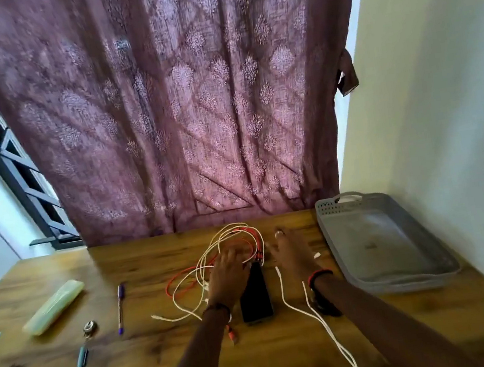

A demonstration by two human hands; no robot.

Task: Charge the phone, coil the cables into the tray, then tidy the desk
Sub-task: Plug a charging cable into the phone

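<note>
The black phone [255,294] is lying flat on the wooden tabletop [172,361], between the two hands and just beside the left wrist. The left hand [227,274] is resting palm down, fingers spread, on the tangle of white and red cables [228,247]; whether it is gripping a strand I cannot tell, because the picture is blurred. The tangle is spreading out beyond and to the left of this hand. The right hand [291,254] is lying open and flat on the tabletop, to the right of the phone. A white cable [319,318] is running under the right wrist toward the near edge. The grey tray [331,233] is standing to the right of the right hand, apart from it. Far to the left of the left hand are lying a purple pen [121,309] and a pale green case [53,307].
</note>
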